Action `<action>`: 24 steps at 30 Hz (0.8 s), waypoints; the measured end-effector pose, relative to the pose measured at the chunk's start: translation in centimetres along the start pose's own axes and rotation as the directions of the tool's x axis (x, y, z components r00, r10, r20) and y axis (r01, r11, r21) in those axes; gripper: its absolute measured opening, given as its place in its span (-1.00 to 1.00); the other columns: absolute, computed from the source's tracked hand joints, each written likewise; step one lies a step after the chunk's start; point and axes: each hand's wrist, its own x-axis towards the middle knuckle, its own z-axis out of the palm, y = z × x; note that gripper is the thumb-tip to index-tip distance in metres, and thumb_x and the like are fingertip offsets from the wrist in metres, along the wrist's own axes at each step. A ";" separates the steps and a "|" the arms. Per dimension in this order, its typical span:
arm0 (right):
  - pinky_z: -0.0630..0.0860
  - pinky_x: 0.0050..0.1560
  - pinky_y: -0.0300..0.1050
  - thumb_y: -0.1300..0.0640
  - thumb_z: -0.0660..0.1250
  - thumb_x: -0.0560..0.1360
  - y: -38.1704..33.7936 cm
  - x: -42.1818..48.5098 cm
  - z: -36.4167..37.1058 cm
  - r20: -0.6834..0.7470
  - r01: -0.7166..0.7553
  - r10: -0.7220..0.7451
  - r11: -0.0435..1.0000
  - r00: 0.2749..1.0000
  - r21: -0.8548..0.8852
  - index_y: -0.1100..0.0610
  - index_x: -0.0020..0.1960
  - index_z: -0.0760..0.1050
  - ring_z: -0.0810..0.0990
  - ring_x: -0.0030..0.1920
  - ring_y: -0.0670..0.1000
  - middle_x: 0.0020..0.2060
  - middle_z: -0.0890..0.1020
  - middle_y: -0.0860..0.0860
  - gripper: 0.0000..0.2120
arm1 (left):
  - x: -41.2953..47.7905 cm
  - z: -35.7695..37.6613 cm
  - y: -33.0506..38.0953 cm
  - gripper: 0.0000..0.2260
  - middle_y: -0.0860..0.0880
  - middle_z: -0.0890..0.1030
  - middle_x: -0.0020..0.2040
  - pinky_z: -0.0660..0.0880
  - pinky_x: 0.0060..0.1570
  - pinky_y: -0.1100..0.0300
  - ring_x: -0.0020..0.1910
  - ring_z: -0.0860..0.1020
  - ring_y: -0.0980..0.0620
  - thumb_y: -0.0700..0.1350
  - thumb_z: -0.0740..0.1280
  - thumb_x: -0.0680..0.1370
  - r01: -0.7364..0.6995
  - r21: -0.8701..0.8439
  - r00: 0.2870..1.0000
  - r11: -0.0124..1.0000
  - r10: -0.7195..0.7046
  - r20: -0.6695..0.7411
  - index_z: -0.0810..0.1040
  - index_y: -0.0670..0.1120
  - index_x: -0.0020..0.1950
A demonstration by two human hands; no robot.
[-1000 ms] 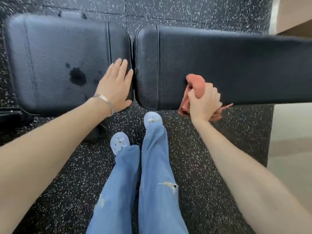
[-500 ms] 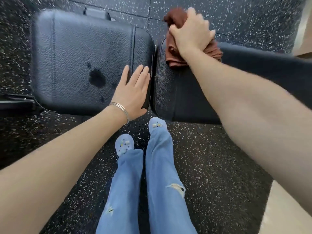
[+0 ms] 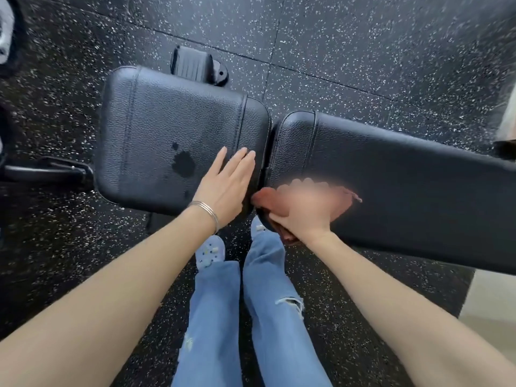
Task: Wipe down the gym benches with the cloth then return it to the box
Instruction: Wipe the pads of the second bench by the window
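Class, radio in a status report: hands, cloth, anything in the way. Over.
Left hand flat on seat pad. Right hand grips cloth at back pad near corner, blurred. Dark blotch on seat pad; box not in view.

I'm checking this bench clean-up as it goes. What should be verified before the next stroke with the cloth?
1. Grip on the cloth: ok, the right hand holds it, though the hand is blurred.
2. Contact of the cloth with the long pad: ok, at its near left corner.
3. Brace from the left hand: ok, flat on the seat pad.
4. Cleanliness of the seat pad: not ok, a dark blotch shows beside the left hand.
5. Wipe along the whole long pad: cannot tell.
6. Place of the box: cannot tell, not in view.
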 end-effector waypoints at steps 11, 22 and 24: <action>0.27 0.05 0.05 -0.25 0.28 0.38 -5.4 17.7 -2.2 0.028 -0.145 0.143 0.986 0.989 0.086 0.03 0.15 0.44 0.46 0.11 0.11 0.05 0.55 0.03 -0.53 | -4.7 2.7 -10.8 -0.34 -0.22 0.04 0.54 -0.03 0.50 -0.01 0.52 0.01 -0.18 -0.02 0.25 0.55 0.508 -0.488 0.806 0.710 -0.591 -0.020 0.03 -0.27 0.51; 0.26 -0.13 0.03 -0.17 0.44 0.20 -14.7 7.1 0.7 -0.084 -0.219 0.224 0.973 0.971 0.071 0.07 -0.09 0.52 0.51 -0.16 0.13 -0.22 0.54 0.04 -0.59 | -7.6 5.6 -15.5 -0.12 -0.11 -0.05 0.56 -0.07 0.50 0.07 0.53 -0.09 -0.08 0.13 0.41 0.42 0.277 -0.547 0.941 0.790 -0.339 -0.013 0.00 -0.19 0.53; 0.24 -0.16 0.02 -0.15 0.51 0.14 -16.5 3.5 1.3 -0.057 -0.166 0.168 0.985 0.984 0.051 0.07 -0.12 0.54 0.52 -0.20 0.12 -0.26 0.53 0.04 -0.57 | -8.0 5.8 -16.4 -0.09 -0.09 -0.07 0.56 -0.08 0.50 0.07 0.54 -0.10 -0.06 0.14 0.43 0.40 0.217 -0.519 0.965 0.827 -0.262 -0.014 -0.01 -0.18 0.53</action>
